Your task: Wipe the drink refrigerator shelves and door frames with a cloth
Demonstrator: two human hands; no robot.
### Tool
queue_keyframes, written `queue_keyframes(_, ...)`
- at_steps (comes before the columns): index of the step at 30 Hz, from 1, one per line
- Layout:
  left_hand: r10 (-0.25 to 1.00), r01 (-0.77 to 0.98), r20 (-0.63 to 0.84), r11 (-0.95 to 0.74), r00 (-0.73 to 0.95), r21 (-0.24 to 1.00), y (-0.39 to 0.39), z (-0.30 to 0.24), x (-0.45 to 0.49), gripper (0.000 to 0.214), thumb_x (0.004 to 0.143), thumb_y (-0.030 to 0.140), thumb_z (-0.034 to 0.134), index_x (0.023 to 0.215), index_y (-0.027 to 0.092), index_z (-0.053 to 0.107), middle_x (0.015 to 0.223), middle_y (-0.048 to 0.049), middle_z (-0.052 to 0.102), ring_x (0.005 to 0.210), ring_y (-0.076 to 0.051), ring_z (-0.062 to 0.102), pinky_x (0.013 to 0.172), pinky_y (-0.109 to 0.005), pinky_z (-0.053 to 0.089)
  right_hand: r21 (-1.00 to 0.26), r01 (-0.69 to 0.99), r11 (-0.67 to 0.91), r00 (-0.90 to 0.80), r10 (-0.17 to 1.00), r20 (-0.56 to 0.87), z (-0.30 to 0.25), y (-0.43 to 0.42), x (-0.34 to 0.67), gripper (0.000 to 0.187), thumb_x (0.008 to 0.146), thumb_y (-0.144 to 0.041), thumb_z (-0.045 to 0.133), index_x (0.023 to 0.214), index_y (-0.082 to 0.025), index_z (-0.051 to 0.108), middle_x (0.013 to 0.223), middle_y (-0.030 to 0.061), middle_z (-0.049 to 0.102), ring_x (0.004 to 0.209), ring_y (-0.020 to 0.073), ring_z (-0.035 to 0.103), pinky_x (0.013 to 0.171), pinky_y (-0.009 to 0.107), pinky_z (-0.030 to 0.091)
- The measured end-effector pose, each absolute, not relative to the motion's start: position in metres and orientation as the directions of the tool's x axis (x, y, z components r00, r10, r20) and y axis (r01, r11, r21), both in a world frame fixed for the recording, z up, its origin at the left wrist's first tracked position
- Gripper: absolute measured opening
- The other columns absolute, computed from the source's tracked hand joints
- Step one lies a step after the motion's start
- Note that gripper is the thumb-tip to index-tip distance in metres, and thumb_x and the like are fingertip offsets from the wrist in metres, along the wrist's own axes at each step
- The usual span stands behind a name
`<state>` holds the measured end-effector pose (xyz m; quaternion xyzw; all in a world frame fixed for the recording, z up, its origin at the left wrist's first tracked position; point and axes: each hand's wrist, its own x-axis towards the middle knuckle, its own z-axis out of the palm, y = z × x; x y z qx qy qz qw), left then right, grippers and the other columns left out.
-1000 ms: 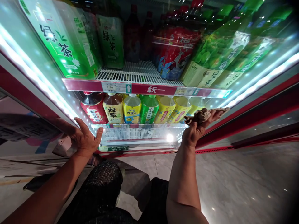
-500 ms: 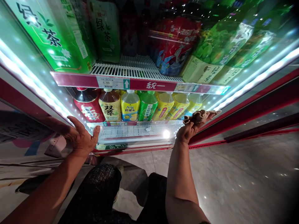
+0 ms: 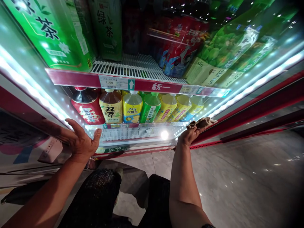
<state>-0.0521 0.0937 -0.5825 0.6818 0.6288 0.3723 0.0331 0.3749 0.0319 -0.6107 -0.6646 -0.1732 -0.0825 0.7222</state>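
Observation:
My left hand (image 3: 83,141) has its fingers spread at the left edge of the lit drinks cooler, touching or very close to the glass front. On the right side, my right hand (image 3: 188,134) grips a crumpled brownish cloth (image 3: 203,123) by the cooler's right edge. Behind the glass between both hands stands a row of drink bottles: a red-labelled bottle (image 3: 87,107), a cream-labelled bottle (image 3: 110,109), a yellow-and-blue one (image 3: 132,108), a green one (image 3: 150,109) and several yellow ones.
Above that row, a wire shelf (image 3: 133,69) with a red price strip (image 3: 80,79) bears large green tea bottles (image 3: 59,34) and red bottles (image 3: 178,41). A lower wire rack (image 3: 128,134) sits near the cooler's base. My knees are below, over grey floor tiles (image 3: 237,177).
The view has shifted slightly. My right hand with the cloth has moved a little down and left; my left hand stays spread in nearly the same place.

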Motion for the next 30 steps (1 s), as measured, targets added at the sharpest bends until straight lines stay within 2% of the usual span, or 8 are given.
queue_keyframes(5, 0.898, 0.822, 0.431, -0.179, -0.088, 0.541, 0.094, -0.582, -0.051, 0.135, 0.079, 0.078, 0.049, 0.154, -0.020, -0.005, 0.158, -0.0488, -0.006, 0.151, -0.063, -0.009, 0.119, -0.076, 0.001, -0.838, 0.525, 0.146, 0.804, 0.239, 0.545, -0.598, 0.025, 0.362, 0.078, 0.087, -0.033, 0.038, 0.162, -0.019, 0.025, 0.162, 0.0167, 0.039, 0.131, 0.0244, 0.060, 0.097, 0.043, 0.058)
queue_keyframes(9, 0.904, 0.820, 0.416, -0.165, -0.096, 0.548, 0.094, -0.581, -0.051, 0.135, 0.079, 0.079, 0.048, 0.155, -0.018, -0.007, 0.160, -0.0459, -0.011, 0.152, -0.060, -0.016, 0.121, -0.072, -0.004, -0.855, 0.518, 0.033, 0.830, 0.223, 0.511, -0.601, 0.024, 0.358, 0.077, 0.089, -0.033, 0.034, 0.163, -0.016, 0.022, 0.164, 0.0196, 0.033, 0.137, 0.0262, 0.054, 0.095, 0.042, 0.059)
queue_keyframes(12, 0.907, 0.823, 0.412, -0.166, -0.089, 0.543, 0.095, -0.583, -0.052, 0.133, 0.080, 0.080, 0.048, 0.157, -0.016, -0.004, 0.162, -0.0415, -0.016, 0.152, -0.057, -0.021, 0.122, -0.069, -0.009, -0.853, 0.519, 0.050, 0.824, 0.237, 0.515, -0.607, 0.027, 0.349, 0.075, 0.090, -0.032, 0.030, 0.162, -0.013, 0.022, 0.164, 0.0224, 0.032, 0.140, 0.0279, 0.052, 0.101, 0.046, 0.056)
queue_keyframes(14, 0.904, 0.824, 0.419, -0.176, -0.081, 0.538, 0.095, -0.584, -0.053, 0.133, 0.080, 0.081, 0.048, 0.158, -0.014, -0.004, 0.163, -0.0393, -0.016, 0.152, -0.056, -0.021, 0.122, -0.069, -0.010, -0.785, 0.616, 0.070, 0.747, 0.266, 0.609, -0.609, 0.028, 0.340, 0.076, 0.090, -0.033, 0.032, 0.163, -0.015, 0.019, 0.168, 0.0201, 0.025, 0.149, 0.0281, 0.041, 0.112, 0.052, 0.047)
queue_keyframes(16, 0.901, 0.825, 0.427, -0.185, -0.074, 0.534, 0.095, -0.584, -0.053, 0.132, 0.080, 0.081, 0.047, 0.158, -0.012, -0.005, 0.164, -0.0391, -0.015, 0.153, -0.057, -0.019, 0.121, -0.071, -0.010, -0.660, 0.749, 0.062, 0.621, 0.285, 0.731, -0.612, 0.028, 0.332, 0.077, 0.091, -0.037, 0.036, 0.162, -0.013, 0.020, 0.172, 0.0190, 0.016, 0.160, 0.0288, 0.019, 0.125, 0.059, 0.025)
queue_keyframes(19, 0.894, 0.829, 0.443, -0.193, -0.071, 0.524, 0.092, -0.580, -0.051, 0.129, 0.083, 0.080, 0.048, 0.159, -0.011, -0.002, 0.164, -0.0394, -0.012, 0.152, -0.058, -0.018, 0.118, -0.076, -0.012, -0.527, 0.850, 0.010, 0.498, 0.313, 0.809, -0.619, 0.026, 0.330, 0.077, 0.092, -0.039, 0.035, 0.161, -0.006, 0.023, 0.173, 0.0217, 0.009, 0.162, 0.0291, -0.001, 0.129, 0.060, 0.003)
queue_keyframes(25, 0.880, 0.823, 0.471, -0.222, -0.062, 0.523, 0.088, -0.571, -0.047, 0.123, 0.083, 0.078, 0.051, 0.161, -0.008, 0.010, 0.167, -0.0320, -0.021, 0.150, -0.056, -0.028, 0.116, -0.075, -0.018, -0.630, 0.776, 0.006, 0.601, 0.294, 0.743, -0.631, 0.022, 0.331, 0.078, 0.091, -0.026, 0.032, 0.165, -0.017, 0.009, 0.173, 0.0161, 0.005, 0.163, 0.0268, 0.001, 0.126, 0.067, 0.015)
queue_keyframes(30, 0.904, 0.777, 0.422, -0.222, -0.062, 0.589, 0.087, -0.572, -0.048, 0.120, 0.085, 0.074, 0.053, 0.163, -0.004, 0.004, 0.168, -0.0341, -0.010, 0.153, -0.058, -0.016, 0.116, -0.083, -0.004, -0.462, 0.887, 0.005, 0.432, 0.345, 0.833, -0.634, 0.030, 0.324, 0.081, 0.091, -0.040, 0.038, 0.165, -0.018, 0.016, 0.172, 0.0155, 0.011, 0.163, 0.0329, -0.003, 0.123, 0.073, 0.009)
